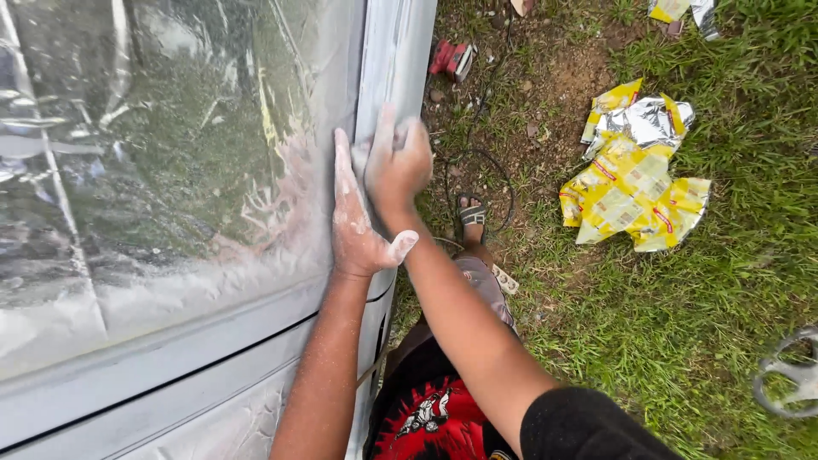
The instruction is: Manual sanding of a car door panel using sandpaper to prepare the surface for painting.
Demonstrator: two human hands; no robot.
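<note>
Grey pillar under dusty left hand, right hand; grip unclear

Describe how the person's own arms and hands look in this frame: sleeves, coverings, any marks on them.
Both forearms are bare, with no gloves, watch or jewellery in view. The left hand is coated with whitish dust, heaviest on the fingers and thumb, thinning to speckles along the forearm. The right hand also carries pale dust on its fingers. A black short sleeve covers the right upper arm.
</note>
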